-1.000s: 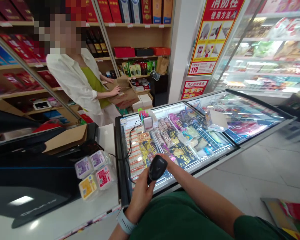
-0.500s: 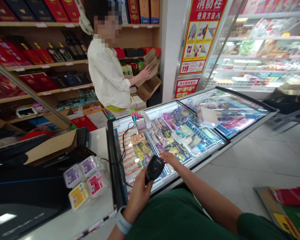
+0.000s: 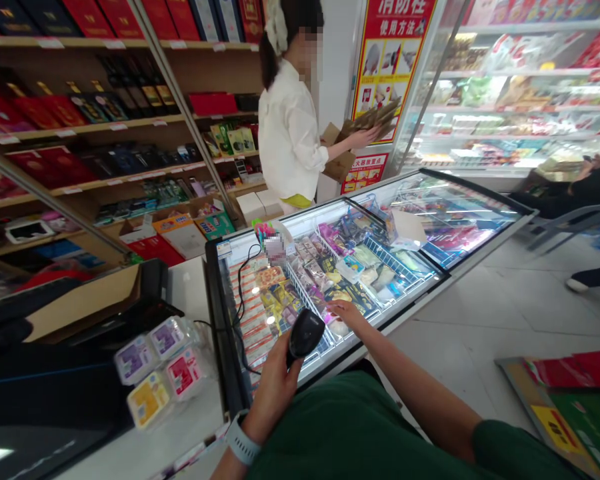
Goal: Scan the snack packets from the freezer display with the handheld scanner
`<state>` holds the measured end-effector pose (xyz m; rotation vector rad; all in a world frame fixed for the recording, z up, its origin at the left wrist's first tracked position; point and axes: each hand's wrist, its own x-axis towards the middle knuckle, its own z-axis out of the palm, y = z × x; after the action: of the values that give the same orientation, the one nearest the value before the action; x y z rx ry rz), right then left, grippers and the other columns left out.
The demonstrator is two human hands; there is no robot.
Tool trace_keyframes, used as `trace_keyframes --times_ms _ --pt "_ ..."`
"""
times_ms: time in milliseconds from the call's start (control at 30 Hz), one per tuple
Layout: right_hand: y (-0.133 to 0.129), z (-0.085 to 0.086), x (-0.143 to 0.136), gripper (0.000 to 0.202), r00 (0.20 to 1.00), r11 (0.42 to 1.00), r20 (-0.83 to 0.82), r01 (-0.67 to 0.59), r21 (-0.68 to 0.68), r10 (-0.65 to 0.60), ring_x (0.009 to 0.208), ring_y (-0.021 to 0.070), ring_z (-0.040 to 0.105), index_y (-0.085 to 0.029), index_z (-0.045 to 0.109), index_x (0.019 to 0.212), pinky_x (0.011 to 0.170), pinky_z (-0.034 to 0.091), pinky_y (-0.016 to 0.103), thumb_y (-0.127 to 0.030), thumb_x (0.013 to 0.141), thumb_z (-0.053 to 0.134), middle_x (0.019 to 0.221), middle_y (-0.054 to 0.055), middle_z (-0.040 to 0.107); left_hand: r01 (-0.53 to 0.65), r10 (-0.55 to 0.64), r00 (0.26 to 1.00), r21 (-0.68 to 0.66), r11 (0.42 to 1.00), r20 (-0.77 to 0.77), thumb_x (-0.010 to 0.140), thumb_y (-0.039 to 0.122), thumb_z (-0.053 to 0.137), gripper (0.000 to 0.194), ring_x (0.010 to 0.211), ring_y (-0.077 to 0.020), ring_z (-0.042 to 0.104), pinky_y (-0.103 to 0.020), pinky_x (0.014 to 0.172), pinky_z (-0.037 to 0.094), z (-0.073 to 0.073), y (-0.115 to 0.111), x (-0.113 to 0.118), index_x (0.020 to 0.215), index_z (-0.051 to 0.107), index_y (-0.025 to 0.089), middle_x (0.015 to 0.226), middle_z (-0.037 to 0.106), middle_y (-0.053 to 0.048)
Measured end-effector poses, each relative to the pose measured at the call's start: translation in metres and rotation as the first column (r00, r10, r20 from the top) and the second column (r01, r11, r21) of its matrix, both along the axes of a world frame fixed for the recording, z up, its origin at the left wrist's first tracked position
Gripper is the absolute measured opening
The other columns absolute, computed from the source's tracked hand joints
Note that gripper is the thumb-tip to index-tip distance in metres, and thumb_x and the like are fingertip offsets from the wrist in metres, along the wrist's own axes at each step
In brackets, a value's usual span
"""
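Observation:
A black handheld barcode scanner [image 3: 307,332] is gripped in my left hand [image 3: 279,370], its rounded head up and angled over the freezer. My right hand [image 3: 347,313] is just to the right of it, over the glass, holding nothing, with fingers stretched out; whether it touches the glass I cannot tell. Beneath both hands lies the glass-topped chest freezer [image 3: 420,308], full of packaged food in wire baskets. A black cable [image 3: 241,293] runs across the left end of the glass.
Several small packs [image 3: 153,393] with purple, red and yellow labels rest on the white counter [image 3: 200,407] at left. A person in white [image 3: 290,133] stands behind the freezer holding flattened cardboard [image 3: 373,120]. An open carton [image 3: 405,230] sits on the glass. Someone seated [image 3: 597,177] is at right.
The person in white has moved right along the freezer with the cardboard. My view has shifted slightly. My left hand still holds the scanner, and both hands stay in nearly the same place.

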<state>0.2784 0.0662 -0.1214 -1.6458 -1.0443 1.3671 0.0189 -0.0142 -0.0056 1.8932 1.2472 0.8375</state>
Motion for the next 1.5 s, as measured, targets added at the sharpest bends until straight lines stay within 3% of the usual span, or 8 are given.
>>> trace_keyframes --times_ms 267,467,633,767,967,1133,1300,1500 --pt "-0.002 -0.008 0.006 0.037 1.0 1.0 0.03 0.008 -0.028 -0.007 0.086 0.02 0.067 -0.019 0.07 0.108 0.067 0.05 0.028 -0.037 0.076 0.061 0.094 0.006 0.073 0.008 -0.007 0.999 0.02 1.0 -0.037 0.082 0.017 0.053 0.055 0.127 -0.0298 0.052 -0.052 0.108 0.04 -0.002 0.005 0.001 0.136 0.043 0.017 0.135 0.056 -0.015" --pt "0.004 -0.006 0.021 0.033 0.971 0.998 0.239 0.005 0.064 -0.02 0.085 0.0228 0.068 -0.017 0.072 0.103 0.07 0.053 0.033 -0.035 0.08 0.056 0.091 0.008 0.074 0.024 -0.023 0.998 0.023 0.999 -0.053 0.083 0.015 0.053 0.057 0.13 -0.0295 0.049 -0.054 0.11 0.038 -0.008 0.007 0.001 0.138 0.04 0.018 0.138 0.053 -0.015" --pt "0.019 0.003 0.04 0.028 0.817 0.985 0.574 -0.049 0.167 -0.057 0.093 0.023 0.068 -0.022 0.073 0.1 0.086 0.052 0.037 -0.03 0.085 0.051 0.1 0.005 0.074 0.031 -0.03 0.998 0.035 0.999 -0.049 0.083 0.014 0.052 0.059 0.132 -0.0284 0.046 -0.053 0.113 0.035 -0.011 0.009 0.002 0.139 0.038 0.017 0.14 0.051 -0.015" --pt "0.033 0.005 0.051 0.028 0.721 0.978 0.683 -0.039 0.205 -0.115 0.101 0.0227 0.065 -0.021 0.07 0.106 0.093 0.048 0.036 -0.026 0.086 0.051 0.109 0.007 0.071 0.038 -0.036 0.998 0.036 0.999 -0.052 0.083 0.016 0.053 0.058 0.133 -0.028 0.046 -0.052 0.113 0.035 -0.012 0.012 0.001 0.139 0.038 0.016 0.141 0.05 -0.015" --pt "0.051 0.004 0.064 0.036 0.523 0.947 0.838 -0.164 0.277 -0.154 0.115 0.0263 0.056 -0.012 0.064 0.118 0.102 0.041 0.036 -0.026 0.088 0.049 0.118 0.015 0.064 0.028 -0.027 0.999 0.029 0.999 -0.035 0.083 0.015 0.053 0.059 0.134 -0.028 0.044 -0.052 0.114 0.033 -0.013 0.013 0.0 0.14 0.037 0.018 0.143 0.048 -0.014" --pt "0.067 0.003 0.073 0.053 0.37 0.956 0.913 -0.159 0.246 -0.173 0.133 0.0323 0.037 -0.011 0.049 0.137 0.109 0.032 0.043 -0.03 0.087 0.05 0.142 0.019 0.046 0.018 -0.018 0.999 0.015 1.0 -0.027 0.084 0.015 0.053 0.059 0.135 -0.0275 0.043 -0.051 0.115 0.032 -0.01 0.013 0.0 0.14 0.038 0.017 0.143 0.048 -0.014" --pt "0.081 -0.002 0.079 0.063 0.321 0.985 0.943 -0.108 0.132 -0.092 0.14 0.0378 0.025 -0.012 0.038 0.145 0.108 0.03 0.049 -0.034 0.088 0.05 0.151 0.021 0.032 0.011 -0.011 1.0 0.007 1.0 -0.02 0.084 0.015 0.053 0.058 0.135 -0.028 0.044 -0.051 0.114 0.033 -0.007 0.013 0.0 0.14 0.039 0.018 0.142 0.049 -0.014" --pt "0.083 -0.008 0.083 0.059 0.278 0.994 0.959 -0.082 0.076 -0.051 0.138 0.0379 0.027 -0.016 0.04 0.143 0.102 0.036 0.05 -0.034 0.088 0.05 0.15 0.02 0.034 0.004 -0.004 1.0 0.017 1.0 -0.02 0.084 0.016 0.054 0.058 0.134 -0.0276 0.044 -0.051 0.114 0.033 -0.01 0.013 -0.001 0.14 0.039 0.019 0.142 0.049 -0.013"
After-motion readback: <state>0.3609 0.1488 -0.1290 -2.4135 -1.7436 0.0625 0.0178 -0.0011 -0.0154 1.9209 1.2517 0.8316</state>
